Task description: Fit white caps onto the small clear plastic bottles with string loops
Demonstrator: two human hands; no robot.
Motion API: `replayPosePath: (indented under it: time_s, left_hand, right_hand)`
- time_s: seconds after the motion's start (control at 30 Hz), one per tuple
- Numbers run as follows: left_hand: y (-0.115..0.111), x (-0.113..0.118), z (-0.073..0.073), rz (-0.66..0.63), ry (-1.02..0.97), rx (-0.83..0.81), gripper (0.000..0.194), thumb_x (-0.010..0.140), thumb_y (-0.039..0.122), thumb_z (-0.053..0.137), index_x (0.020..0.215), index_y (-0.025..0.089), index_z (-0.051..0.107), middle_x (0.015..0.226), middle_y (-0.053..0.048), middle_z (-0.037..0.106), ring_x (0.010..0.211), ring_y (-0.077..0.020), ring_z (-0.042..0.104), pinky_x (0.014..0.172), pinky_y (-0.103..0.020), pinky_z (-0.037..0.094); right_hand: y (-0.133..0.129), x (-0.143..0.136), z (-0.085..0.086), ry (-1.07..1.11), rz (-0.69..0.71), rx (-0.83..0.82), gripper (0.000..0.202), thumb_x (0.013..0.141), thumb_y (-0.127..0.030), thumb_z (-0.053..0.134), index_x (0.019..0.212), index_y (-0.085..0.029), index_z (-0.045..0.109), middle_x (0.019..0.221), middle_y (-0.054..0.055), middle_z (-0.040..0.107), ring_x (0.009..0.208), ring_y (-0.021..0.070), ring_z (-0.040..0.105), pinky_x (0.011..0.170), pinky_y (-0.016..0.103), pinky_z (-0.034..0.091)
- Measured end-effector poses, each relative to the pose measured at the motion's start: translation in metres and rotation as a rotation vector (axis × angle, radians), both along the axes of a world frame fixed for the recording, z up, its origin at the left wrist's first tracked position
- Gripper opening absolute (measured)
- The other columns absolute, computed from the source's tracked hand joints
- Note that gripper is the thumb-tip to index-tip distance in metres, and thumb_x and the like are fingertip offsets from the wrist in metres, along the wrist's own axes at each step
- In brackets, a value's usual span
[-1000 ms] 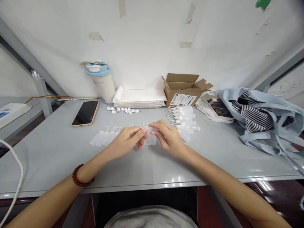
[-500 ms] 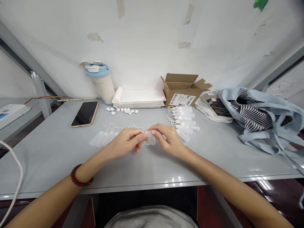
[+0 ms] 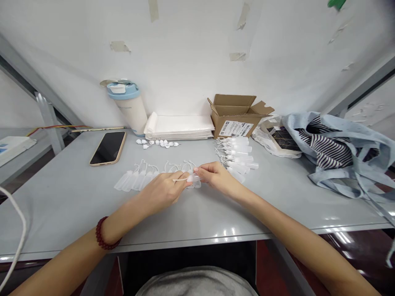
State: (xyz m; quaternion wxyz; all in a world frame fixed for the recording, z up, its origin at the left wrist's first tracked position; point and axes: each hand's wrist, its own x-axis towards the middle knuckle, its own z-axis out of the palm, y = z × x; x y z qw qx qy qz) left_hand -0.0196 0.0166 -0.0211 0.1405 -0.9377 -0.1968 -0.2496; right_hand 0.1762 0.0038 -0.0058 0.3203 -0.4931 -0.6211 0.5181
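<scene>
Lying at the left of the frame is a black-screened phone in a pale tan case (image 3: 108,148), and just right of it, farther back, stands a cream tumbler with a light-blue lid (image 3: 127,107). A row of small translucent plastic bottles with thin white straps (image 3: 125,181) begins left of centre and runs behind the hands. Beyond that row, loose white pointed caps (image 3: 161,143) lie near a stack of white padded envelopes (image 3: 185,128).

Near the middle, the left hand (image 3: 165,187), above a dark-red beaded bracelet (image 3: 103,234), has its fingers closed at the capped end of one translucent bottle with a white strap (image 3: 195,177). This hand has rolled over since a moment ago: its back now faces up, and the bottle's white cap and strap have come into view. I read that as a twist at the cap; whether it sits tight cannot be told. The right hand (image 3: 220,179) pinches the other end between thumb and fingers.

Right of centre, an open brown cardboard box (image 3: 228,123) stands behind a fanned group of capped translucent bottles (image 3: 239,149). Far right, a light-blue cloth bag with a striped lining (image 3: 336,152) slumps on the grey tabletop (image 3: 231,218).
</scene>
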Motion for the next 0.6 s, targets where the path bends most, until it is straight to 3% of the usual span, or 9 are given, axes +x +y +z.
replayPosePath:
  time_s: [0.13,0.27,0.37,0.5,0.6]
  left_hand:
    - [0.0,0.001,0.0,-0.002,-0.039,0.017,0.017,0.096,0.018,0.041,0.086,0.013,0.054,0.069,-0.004,0.063,0.057,-0.0151,0.059,0.048,-0.025,0.041]
    - [0.005,0.0,0.0,-0.014,-0.193,-0.089,0.016,0.094,0.023,0.048,0.083,0.016,0.057,0.071,-0.003,0.064,0.063,-0.0142,0.061,0.054,-0.023,0.043]
    - [0.014,-0.006,0.003,0.045,-0.269,-0.203,0.013,0.092,0.025,0.051,0.089,0.016,0.06,0.07,-0.002,0.063,0.06,-0.0123,0.058,0.055,-0.023,0.042]
    - [0.031,-0.022,0.009,0.232,-0.248,-0.285,0.019,0.092,0.025,0.047,0.09,0.016,0.063,0.074,-0.003,0.064,0.059,-0.013,0.055,0.057,-0.025,0.041]
    - [0.046,-0.035,0.011,0.359,-0.218,-0.346,0.023,0.091,0.027,0.044,0.086,0.017,0.064,0.077,-0.003,0.065,0.065,-0.0153,0.057,0.061,-0.026,0.042]
  right_hand:
    - [0.001,0.002,0.003,0.079,0.008,-0.117,0.039,0.08,-0.048,0.053,0.056,-0.017,0.047,0.048,-0.008,0.028,0.045,0.0058,0.023,0.046,0.024,0.018]
    - [0.0,0.005,0.013,0.08,0.038,-0.074,0.041,0.081,-0.048,0.053,0.054,-0.017,0.047,0.047,-0.005,0.039,0.044,0.0065,0.031,0.046,0.024,0.024]
    - [0.002,0.014,0.021,-0.053,0.012,0.114,0.034,0.083,-0.044,0.053,0.068,-0.015,0.062,0.055,-0.001,0.054,0.049,0.0088,0.043,0.049,0.023,0.032]
    - [0.014,0.042,0.03,-0.426,-0.265,0.584,0.024,0.08,-0.035,0.057,0.086,-0.015,0.069,0.083,0.006,0.069,0.062,0.0126,0.054,0.058,0.025,0.038]
    - [0.025,0.072,0.035,-0.666,-0.354,0.592,0.022,0.078,-0.032,0.059,0.084,-0.014,0.069,0.076,0.006,0.069,0.061,0.0147,0.056,0.06,0.026,0.039]
